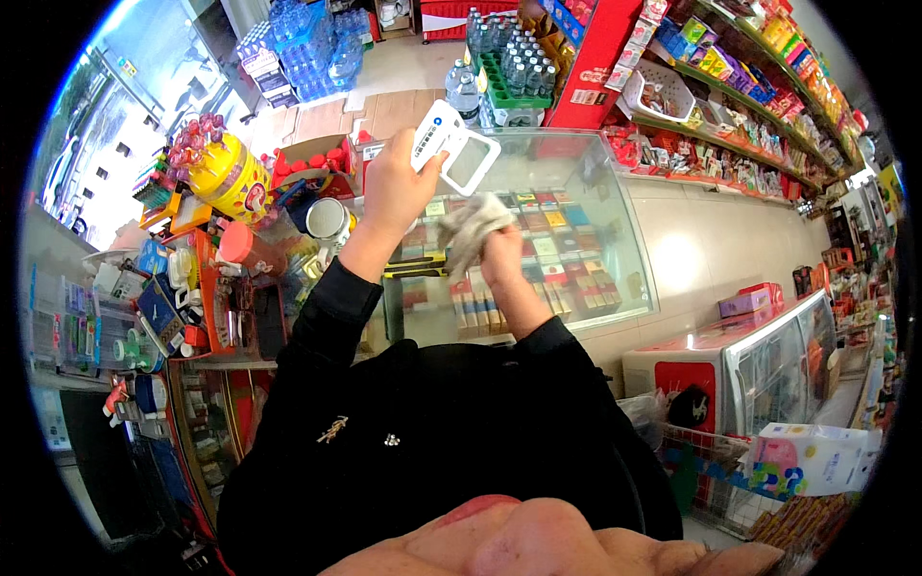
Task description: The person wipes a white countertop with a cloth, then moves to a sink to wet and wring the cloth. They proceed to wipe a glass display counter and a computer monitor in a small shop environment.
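Note:
My left hand (400, 181) grips a flat white plastic device (436, 135) that bears printed writing and has a grey window-like panel (468, 164) at one end. My thumb presses on its face near the middle. Just below and to the right, my right hand (502, 253) clutches a crumpled greyish-white cloth (477, 225), blurred at its edges. The cloth is close to the device's lower corner; whether they touch, I cannot tell. Both hands are above a glass display counter (619, 295) with rows of small boxes (547, 248) inside.
Left of my arms stand a yellow lollipop tub (229, 180), a white mug (328, 219), a red-lidded jar (241, 245) and an orange tray (205, 302). Bottled water (518, 65) stands beyond the counter. Snack shelves (735, 86) and a chest freezer (727, 353) are on the right.

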### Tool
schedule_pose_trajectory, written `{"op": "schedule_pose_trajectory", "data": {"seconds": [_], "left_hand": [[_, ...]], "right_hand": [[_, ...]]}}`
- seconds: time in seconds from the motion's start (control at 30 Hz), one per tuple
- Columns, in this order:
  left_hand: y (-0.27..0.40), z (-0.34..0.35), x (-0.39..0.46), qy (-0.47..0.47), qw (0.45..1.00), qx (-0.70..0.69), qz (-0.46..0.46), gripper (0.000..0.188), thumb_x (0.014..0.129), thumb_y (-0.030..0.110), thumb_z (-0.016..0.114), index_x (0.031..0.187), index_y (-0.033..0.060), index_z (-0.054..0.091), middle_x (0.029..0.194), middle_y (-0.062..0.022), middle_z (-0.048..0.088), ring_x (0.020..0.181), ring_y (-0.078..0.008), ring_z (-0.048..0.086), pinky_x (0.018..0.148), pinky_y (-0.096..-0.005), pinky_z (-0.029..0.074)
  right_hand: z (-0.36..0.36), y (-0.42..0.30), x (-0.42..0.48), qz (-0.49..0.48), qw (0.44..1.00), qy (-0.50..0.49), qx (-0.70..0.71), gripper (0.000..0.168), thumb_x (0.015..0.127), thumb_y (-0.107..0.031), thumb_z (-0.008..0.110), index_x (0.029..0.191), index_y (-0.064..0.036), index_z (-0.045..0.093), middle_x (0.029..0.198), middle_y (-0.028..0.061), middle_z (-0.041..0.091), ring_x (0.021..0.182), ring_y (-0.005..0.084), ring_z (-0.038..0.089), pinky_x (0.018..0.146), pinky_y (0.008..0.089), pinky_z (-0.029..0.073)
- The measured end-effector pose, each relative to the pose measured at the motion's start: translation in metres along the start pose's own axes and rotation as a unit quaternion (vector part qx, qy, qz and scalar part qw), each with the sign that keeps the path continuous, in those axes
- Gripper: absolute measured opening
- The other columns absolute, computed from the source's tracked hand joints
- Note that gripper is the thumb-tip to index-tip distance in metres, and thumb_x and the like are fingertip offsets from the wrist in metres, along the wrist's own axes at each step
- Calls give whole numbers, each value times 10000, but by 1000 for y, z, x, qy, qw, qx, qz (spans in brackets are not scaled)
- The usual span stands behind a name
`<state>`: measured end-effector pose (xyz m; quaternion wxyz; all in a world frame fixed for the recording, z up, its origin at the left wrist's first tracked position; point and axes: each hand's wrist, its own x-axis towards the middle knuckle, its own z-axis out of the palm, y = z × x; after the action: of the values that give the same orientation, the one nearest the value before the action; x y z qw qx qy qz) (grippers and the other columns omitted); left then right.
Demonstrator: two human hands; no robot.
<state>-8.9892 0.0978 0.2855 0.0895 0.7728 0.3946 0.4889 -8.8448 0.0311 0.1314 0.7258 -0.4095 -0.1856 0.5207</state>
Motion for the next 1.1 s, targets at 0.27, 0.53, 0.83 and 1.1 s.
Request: {"op": "schedule_pose_trajectory", "data": {"seconds": [0.27, 0.53, 0.83, 1.1], "left_hand": [[7, 40, -42, -76, 997, -2, -22, 302, 798, 235, 735, 932, 27, 563, 811, -194, 632, 745, -387, 648, 616, -467, 514], [19, 42, -72, -230, 972, 19, 39, 439, 803, 177, 717, 1157, 0, 524, 1003, -190, 624, 759, -378, 646, 637, -443, 527], [-38, 37, -62, -243, 939, 178, 163, 421, 749, 131, 731, 1144, 44, 611, 1142, -107, 642, 1195, -284, 531, 1077, -500, 344], [-36, 40, -63, -229, 957, 157, 80, 438, 719, 135, 738, 1133, 57, 618, 1141, -69, 641, 1142, -258, 542, 1002, -458, 367]], "right_hand": [[4, -41, 0, -422, 685, -10, -594, 410, 876, -103, 583, 1270, 2, 538, 1297, 191, 522, 1239, 359, 457, 1070, 446, 350], [-78, -40, 67, -94, 992, 39, -79, 196, 905, -126, 521, 1015, 8, 612, 884, 115, 665, 815, 227, 633, 712, 344, 523], [-69, -22, 123, -307, 474, -323, -759, 335, 861, -291, 614, 1178, -184, 646, 1479, 79, 438, 1413, 368, 315, 1150, 592, 207], [9, 14, 206, -345, 380, -386, -767, 578, 929, -388, 509, 1487, -325, 370, 1586, 28, 294, 1463, 321, 244, 1177, 559, 160]]}}
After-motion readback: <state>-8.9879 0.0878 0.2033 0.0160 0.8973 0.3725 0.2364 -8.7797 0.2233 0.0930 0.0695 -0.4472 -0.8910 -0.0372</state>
